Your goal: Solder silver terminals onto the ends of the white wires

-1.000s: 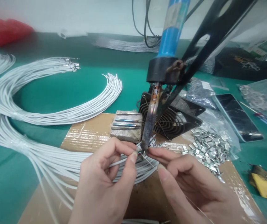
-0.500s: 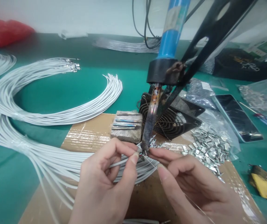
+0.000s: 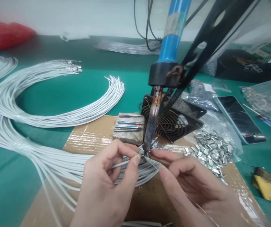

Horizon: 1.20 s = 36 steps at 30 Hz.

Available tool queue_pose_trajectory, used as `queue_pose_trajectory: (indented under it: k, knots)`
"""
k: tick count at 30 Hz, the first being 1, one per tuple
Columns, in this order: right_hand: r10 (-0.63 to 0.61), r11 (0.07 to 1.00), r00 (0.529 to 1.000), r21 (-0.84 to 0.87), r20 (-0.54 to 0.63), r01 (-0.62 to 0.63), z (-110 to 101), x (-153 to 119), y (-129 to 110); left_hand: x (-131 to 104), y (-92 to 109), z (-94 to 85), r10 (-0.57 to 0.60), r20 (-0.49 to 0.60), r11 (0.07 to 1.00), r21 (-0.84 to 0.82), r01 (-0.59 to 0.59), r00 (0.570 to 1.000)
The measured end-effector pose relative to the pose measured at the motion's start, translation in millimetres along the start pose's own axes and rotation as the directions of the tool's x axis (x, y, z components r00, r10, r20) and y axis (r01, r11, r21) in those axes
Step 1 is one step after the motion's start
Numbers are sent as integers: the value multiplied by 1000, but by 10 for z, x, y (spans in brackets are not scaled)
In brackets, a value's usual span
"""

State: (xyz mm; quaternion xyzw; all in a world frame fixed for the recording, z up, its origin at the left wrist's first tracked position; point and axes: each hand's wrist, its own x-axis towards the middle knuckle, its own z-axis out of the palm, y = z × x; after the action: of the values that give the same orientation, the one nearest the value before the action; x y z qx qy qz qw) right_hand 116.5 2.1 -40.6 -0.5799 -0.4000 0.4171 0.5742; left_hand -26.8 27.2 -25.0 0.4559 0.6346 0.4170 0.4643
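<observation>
My left hand (image 3: 111,179) pinches a white cable (image 3: 119,164) near its end, between thumb and index finger. My right hand (image 3: 194,183) has thin solder wire (image 3: 152,164) between its fingers; the strand trails back over the palm. A small metal connector (image 3: 148,154) lies between the two sets of fingertips, with the right index finger against it. The tip of a blue-handled soldering iron (image 3: 150,126), held in a black stand (image 3: 203,47), comes down right at the connector. Fingers hide most of the joint.
Bundles of white cables (image 3: 78,118) curve over the green mat at left. Behind my hands are a block (image 3: 128,134) with metal strips and a black fan (image 3: 170,123). Loose metal connectors (image 3: 213,148), a phone (image 3: 241,119) and a yellow sponge (image 3: 270,187) are at right.
Almost nothing differs. The view has shifted very slightly; both hands, the cable and the solder wire keep their places under the iron tip.
</observation>
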Motion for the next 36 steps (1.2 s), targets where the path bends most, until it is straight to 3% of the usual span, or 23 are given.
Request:
queue_pose_trajectory:
  k: [4, 8, 13, 18, 23, 29, 33, 36]
  knots:
    - [-95, 995, 992, 20, 85, 93, -51, 37, 55, 12, 22, 28, -1, -9, 1000, -19, 0, 1000]
    - [-46, 998, 998, 51, 42, 44, -35, 42, 59, 9, 47, 49, -3, -24, 999, -32, 2, 1000]
    - [-87, 995, 987, 48, 131, 82, -98, 75, 90, 1, 34, 29, 9, -7, 999, -42, -9, 1000]
    - [-86, 996, 989, 48, 120, 81, -94, 36, 84, -15, 66, 61, 7, -18, 999, -51, -8, 1000]
    - [25, 999, 999, 37, -34, -24, 35, -36, 10, -29, 102, 99, -16, -91, 999, -50, 12, 996]
    - [-63, 998, 992, 8, 104, 63, -31, 16, 85, -1, 15, 14, 17, 27, 1000, -3, -17, 999]
    - [-16, 1000, 1000, -9, -12, 16, -42, 21, 91, -3, 33, 39, 2, 10, 1000, -4, -2, 1000]
    - [-74, 997, 995, -4, 61, 75, -40, 18, 75, -18, 62, 81, -22, -62, 999, -30, 20, 998]
